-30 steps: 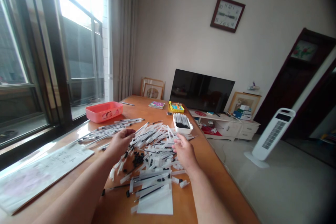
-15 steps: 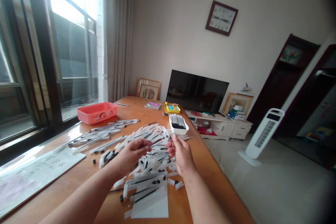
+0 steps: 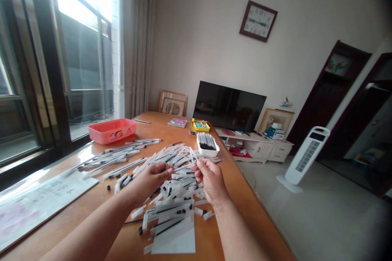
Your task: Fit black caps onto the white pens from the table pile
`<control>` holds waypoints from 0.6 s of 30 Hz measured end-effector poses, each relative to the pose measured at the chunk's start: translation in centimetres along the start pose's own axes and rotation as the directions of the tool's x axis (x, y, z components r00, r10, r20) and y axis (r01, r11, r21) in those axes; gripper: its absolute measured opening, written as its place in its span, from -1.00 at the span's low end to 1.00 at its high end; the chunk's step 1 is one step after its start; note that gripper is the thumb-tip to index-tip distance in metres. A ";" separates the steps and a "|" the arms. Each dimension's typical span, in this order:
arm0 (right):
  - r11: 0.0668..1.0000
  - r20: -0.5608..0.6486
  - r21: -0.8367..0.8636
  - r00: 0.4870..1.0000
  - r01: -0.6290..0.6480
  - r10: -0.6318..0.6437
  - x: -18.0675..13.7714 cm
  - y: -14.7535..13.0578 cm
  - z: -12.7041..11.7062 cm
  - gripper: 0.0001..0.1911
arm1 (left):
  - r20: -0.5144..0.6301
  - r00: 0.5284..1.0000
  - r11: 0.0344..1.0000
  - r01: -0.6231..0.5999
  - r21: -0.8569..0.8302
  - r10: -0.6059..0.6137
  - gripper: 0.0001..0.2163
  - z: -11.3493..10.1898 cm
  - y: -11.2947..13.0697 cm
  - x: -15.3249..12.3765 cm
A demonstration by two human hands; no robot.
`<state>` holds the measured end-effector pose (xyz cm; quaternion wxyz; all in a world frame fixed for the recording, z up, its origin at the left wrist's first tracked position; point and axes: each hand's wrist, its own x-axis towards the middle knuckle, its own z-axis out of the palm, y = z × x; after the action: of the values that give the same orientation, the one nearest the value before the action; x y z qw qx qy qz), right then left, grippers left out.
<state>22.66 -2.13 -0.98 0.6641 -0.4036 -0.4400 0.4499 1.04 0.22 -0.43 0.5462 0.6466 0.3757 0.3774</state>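
My left hand is closed in a pinch above a loose pile of pen parts. Whatever its fingers hold is too small to make out. Level with it, my right hand pinches thumb against fingers; a thin whitish piece shows by the fingertips, but I cannot tell whether it is held. Beneath both hands lie clear pen barrels, black-tipped refills, translucent caps and small black plugs. Just beyond my right hand stands a white box of upright pens with black lower ends.
A red plastic basket stands at the table's left, near the window. A white board with writing lies at the left edge. Farther back are a booklet and a yellow box. A tower fan stands on the floor at right.
My left hand has shifted slightly left, opening a wider gap between the hands. My right fingers have turned a little and stay pinched. The pile looks unchanged.
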 end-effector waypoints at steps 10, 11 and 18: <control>0.979 -0.060 -0.196 0.997 -0.058 0.047 0.4 0.6 -0.3 -0.44 | -0.027 0.998 0.994 -0.063 0.086 0.065 -0.58 0.4 1.0 -0.6; 0.977 -0.040 -0.209 0.998 -0.049 0.041 0.4 0.6 -0.4 -0.43 | -0.039 0.997 0.993 -0.058 0.104 0.062 -0.56 0.4 1.1 -0.6; 0.969 0.099 -0.246 0.994 -0.027 0.053 0.4 0.3 -1.0 -0.49 | -0.056 0.992 0.967 -0.094 0.236 0.110 -0.56 -0.2 1.0 -0.5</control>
<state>23.61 -1.83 -1.41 0.5762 -0.4672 -0.5180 0.4259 0.74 -0.31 0.49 0.4333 0.7113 0.4022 0.3803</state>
